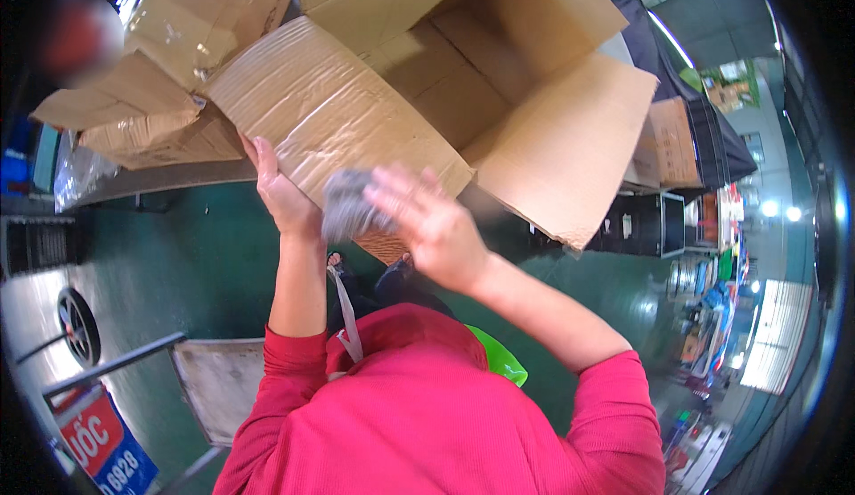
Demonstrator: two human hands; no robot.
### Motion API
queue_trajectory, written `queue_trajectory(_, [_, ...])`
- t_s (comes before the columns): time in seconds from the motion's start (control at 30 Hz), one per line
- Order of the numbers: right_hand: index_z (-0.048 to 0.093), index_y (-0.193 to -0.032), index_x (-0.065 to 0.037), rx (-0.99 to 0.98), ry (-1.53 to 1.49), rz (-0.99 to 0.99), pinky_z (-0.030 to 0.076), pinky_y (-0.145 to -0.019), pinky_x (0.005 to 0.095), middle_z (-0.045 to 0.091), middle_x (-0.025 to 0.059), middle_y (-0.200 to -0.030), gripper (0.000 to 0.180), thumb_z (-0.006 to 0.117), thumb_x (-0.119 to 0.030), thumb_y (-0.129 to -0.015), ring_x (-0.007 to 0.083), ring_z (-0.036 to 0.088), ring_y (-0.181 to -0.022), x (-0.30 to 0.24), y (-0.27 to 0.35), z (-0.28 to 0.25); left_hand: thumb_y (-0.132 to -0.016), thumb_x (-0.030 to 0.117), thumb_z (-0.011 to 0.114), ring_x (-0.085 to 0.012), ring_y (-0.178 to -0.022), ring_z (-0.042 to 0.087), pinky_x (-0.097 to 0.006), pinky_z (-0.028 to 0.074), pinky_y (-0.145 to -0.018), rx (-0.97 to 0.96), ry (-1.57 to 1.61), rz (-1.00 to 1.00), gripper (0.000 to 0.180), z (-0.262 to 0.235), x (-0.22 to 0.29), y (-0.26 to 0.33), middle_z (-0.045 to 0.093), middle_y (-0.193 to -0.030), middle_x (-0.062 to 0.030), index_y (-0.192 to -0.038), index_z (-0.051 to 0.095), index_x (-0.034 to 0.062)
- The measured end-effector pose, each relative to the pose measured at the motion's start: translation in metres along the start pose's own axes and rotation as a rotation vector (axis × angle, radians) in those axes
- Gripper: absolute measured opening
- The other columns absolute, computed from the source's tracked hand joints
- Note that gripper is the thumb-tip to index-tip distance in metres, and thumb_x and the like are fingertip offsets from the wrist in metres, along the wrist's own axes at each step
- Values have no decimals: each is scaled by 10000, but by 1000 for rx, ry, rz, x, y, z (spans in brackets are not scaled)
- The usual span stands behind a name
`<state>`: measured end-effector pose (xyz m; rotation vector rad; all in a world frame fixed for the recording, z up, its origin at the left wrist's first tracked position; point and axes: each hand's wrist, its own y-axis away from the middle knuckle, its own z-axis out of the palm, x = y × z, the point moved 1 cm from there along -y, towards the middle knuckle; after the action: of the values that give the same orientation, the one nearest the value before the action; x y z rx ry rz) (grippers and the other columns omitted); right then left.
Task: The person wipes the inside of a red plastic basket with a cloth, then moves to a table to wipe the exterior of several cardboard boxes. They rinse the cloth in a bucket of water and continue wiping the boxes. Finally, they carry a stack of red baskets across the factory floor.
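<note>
As the left hand [287,194] touches one flap [329,103], the carton [459,58] gapes.

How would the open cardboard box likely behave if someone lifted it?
The box is probably light for its size: its visible inside looks bare. Its splayed flaps would likely swing. The near flap, creased, may bend rather than stay stiff.
</note>
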<state>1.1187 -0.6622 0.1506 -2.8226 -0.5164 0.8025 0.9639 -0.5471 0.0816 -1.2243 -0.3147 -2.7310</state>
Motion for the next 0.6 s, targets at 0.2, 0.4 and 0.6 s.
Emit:
queue_trajectory(0.2, [609,-1178,-90,329,-21,234,515,-843,359,619,122,-1136,363,562,20,-835,240,610,-1034,70,16,-75,-990,407,370,-264,-1324,342,-413,266,-1095,-367,546,-216,571,-19,-4,0,305,-1482,-79,-1457,251,100])
queue_trajectory(0.4, [582,-1218,-48,536,7,684,504,-779,259,623,60,-1111,309,545,-99,-915,110,577,-971,69,31,-227,-974,398,396,-315,-1295,414,-473,341,-1059,-471,-49,-1262,568,-36,-42,98,408,-1408,-188,-1404,335,32])
queue_trajectory(0.6, [627,-1139,-96,-141,360,-12,402,-993,425,581,168,-1170,352,527,-93,-801,315,512,-1162,102,80,-103,-962,520,374,-237,-1304,401,-471,346,-1044,-720,468,-969,609,68,-124,156,452,-1383,-110,-1393,354,91])
